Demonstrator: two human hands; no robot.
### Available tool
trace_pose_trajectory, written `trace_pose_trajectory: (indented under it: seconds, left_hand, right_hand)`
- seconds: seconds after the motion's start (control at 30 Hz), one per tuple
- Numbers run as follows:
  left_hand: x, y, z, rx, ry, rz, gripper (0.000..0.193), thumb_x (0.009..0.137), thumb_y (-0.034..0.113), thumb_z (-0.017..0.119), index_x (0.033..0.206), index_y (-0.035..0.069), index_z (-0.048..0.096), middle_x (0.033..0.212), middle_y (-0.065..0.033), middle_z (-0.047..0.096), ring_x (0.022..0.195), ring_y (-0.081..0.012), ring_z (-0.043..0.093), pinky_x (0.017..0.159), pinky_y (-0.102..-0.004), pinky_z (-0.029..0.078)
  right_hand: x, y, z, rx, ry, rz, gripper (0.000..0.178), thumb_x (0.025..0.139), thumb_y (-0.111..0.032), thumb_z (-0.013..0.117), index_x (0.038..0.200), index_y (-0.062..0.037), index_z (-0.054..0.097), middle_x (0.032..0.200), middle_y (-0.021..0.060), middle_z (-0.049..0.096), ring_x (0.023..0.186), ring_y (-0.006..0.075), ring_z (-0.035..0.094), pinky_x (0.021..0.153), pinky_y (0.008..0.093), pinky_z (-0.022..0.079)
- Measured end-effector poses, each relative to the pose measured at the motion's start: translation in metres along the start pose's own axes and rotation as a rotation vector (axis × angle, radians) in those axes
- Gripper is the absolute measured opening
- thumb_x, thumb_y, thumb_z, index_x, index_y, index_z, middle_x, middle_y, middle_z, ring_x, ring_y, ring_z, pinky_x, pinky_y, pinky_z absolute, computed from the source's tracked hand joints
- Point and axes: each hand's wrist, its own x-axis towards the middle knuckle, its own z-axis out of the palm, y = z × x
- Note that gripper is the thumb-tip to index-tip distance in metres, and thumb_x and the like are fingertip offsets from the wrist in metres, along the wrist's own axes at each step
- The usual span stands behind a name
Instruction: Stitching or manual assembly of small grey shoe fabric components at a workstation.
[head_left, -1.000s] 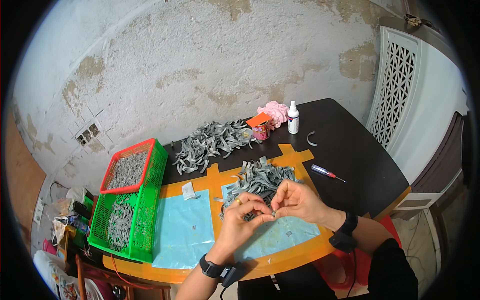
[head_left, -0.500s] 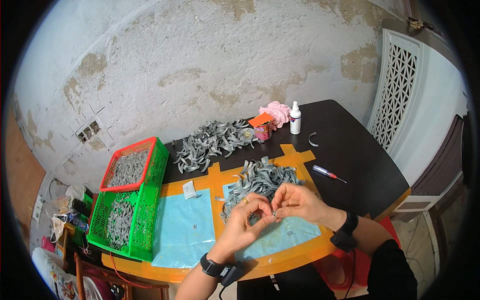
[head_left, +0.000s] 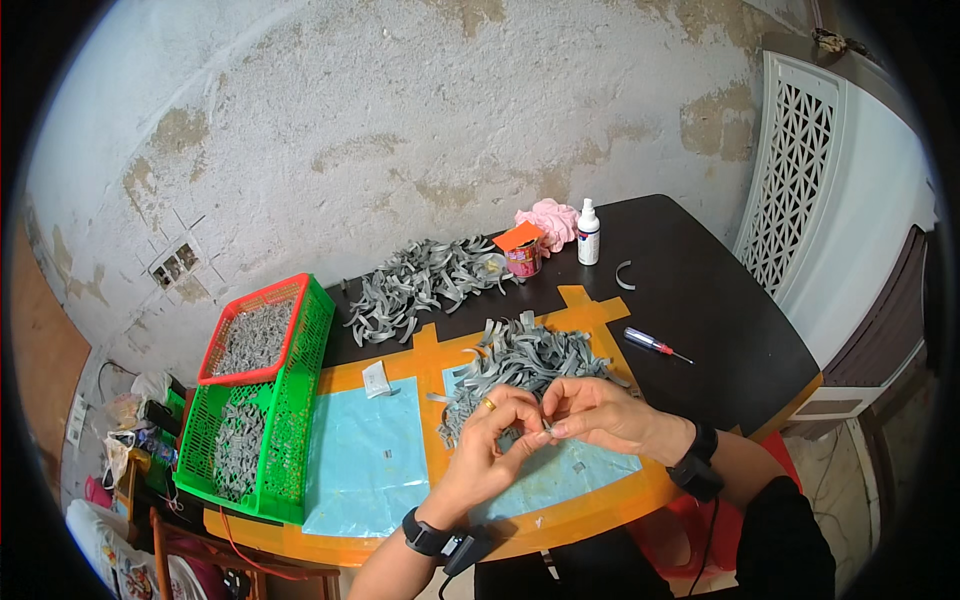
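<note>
My left hand (head_left: pixel 497 438), wearing a gold-coloured ring, is closed in a pinch with its thumb and fingertips close together. Against it, fingertip to fingertip, my right hand (head_left: pixel 603 416) is pinched closed as well. A tiny greyish bit shows between the fingertips, too small to name. Both hands are above the near edge of a heap of curved grey strips (head_left: pixel 535 355), which partly covers the right-hand light-blue sheet (head_left: pixel 600 466). A small grey piece (head_left: pixel 579 467) lies on that sheet, near my right hand.
A red basket (head_left: pixel 298 330) of small grey pieces rests on a green basket (head_left: pixel 290 460) holding more. Behind lies a second strip pile (head_left: pixel 420 285), beside a tin (head_left: pixel 523 260), pink cloth (head_left: pixel 553 222) and white bottle (head_left: pixel 588 235). A screwdriver (head_left: pixel 650 341) lies to the right.
Both hands stay together at nearly the same spot, with only a slight shift of the fingers. The whole view has moved a little; the things on the table look unchanged.
</note>
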Motion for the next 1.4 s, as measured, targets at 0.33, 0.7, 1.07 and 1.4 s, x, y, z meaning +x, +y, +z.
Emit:
trace_pose_trajectory:
  seconds: [0.33,0.7,1.07,1.4]
  left_hand:
    - [0.000,0.002,-0.003,-0.035,-0.022,-0.018,0.012,0.082,0.000,0.069,0.086,0.002,0.058,0.096,-0.0083,0.059,0.087,-0.0154,0.058,0.079,-0.0283,0.048]
    - [0.001,-0.004,-0.004,0.025,0.018,-0.013,0.013,0.080,0.001,0.072,0.091,0.002,0.066,0.095,-0.0068,0.064,0.087,-0.0172,0.062,0.076,-0.0293,0.051]
    - [0.000,-0.007,0.001,0.059,0.089,0.003,0.007,0.080,0.000,0.070,0.085,0.001,0.066,0.090,-0.0079,0.066,0.082,-0.0186,0.062,0.073,-0.0286,0.049]
    - [0.003,-0.004,0.000,0.037,0.019,-0.072,0.005,0.082,0.001,0.068,0.085,0.001,0.065,0.090,-0.0067,0.063,0.086,-0.0167,0.059,0.077,-0.0289,0.047]
  right_hand:
    - [-0.001,0.000,-0.003,-0.012,-0.007,0.037,0.017,0.087,-0.005,0.063,0.102,0.0001,0.057,0.095,0.0063,0.062,0.088,0.0140,0.061,0.080,0.0272,0.049]
    - [0.001,0.000,-0.005,-0.031,0.006,0.036,0.019,0.086,-0.003,0.064,0.102,-0.0013,0.055,0.097,0.0055,0.060,0.090,0.0129,0.059,0.082,0.0263,0.048]
    - [0.000,0.001,-0.001,-0.027,0.036,0.014,0.018,0.086,-0.004,0.065,0.100,-0.0020,0.054,0.094,0.0055,0.060,0.089,0.0136,0.060,0.082,0.0257,0.048]
    - [0.001,-0.001,-0.004,-0.104,0.084,0.103,0.015,0.089,-0.013,0.065,0.096,-0.0014,0.059,0.091,0.0054,0.062,0.087,0.0140,0.062,0.079,0.0264,0.049]
